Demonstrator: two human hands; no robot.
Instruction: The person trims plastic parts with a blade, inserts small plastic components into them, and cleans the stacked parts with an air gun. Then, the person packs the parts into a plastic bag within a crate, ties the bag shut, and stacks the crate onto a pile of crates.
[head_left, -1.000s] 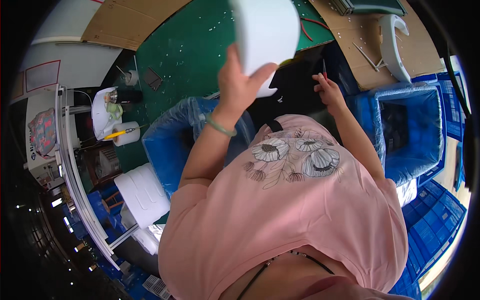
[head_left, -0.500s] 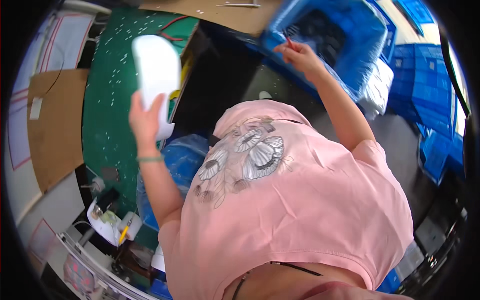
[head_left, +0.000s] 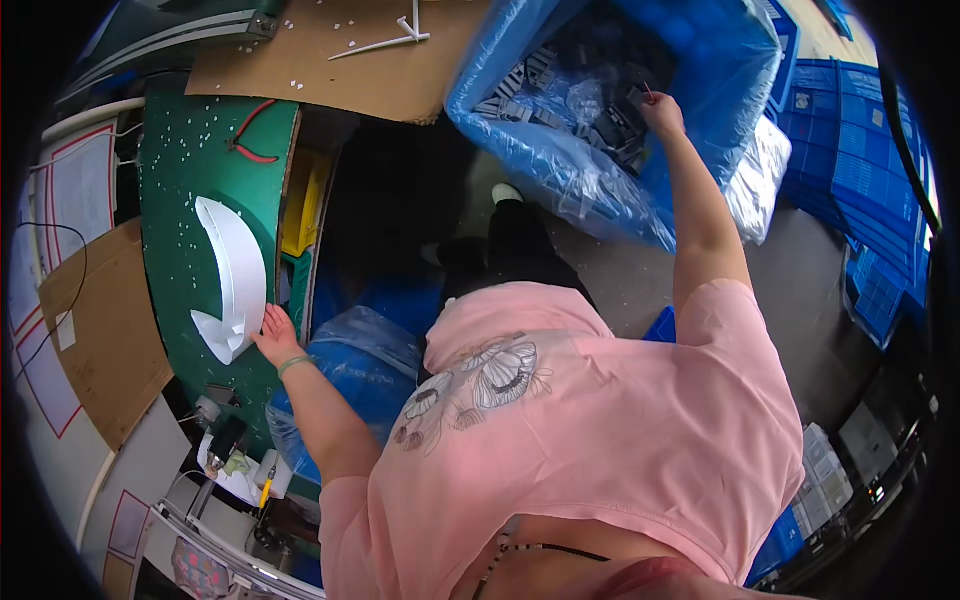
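White curved piece (head_left: 242,287) is lying on the green bench (head_left: 178,165), our left hand (head_left: 281,337) straightening loose, ungripping fingers at its edge. Our right hand (head_left: 664,114) is pinching a red tool (head_left: 648,90) over a blue-lined bin (head_left: 545,180). We are seeing a white label (head_left: 65,332), too small to read.

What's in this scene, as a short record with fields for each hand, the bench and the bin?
Left hand: open, fingertips at the edge of a curved white part; contact unclear
Right hand: at the bin, fingers closed on a thin red item
Bench: green, bearing that part, a red-handled tool and white specks
Bin: blue, plastic-lined, grey parts inside
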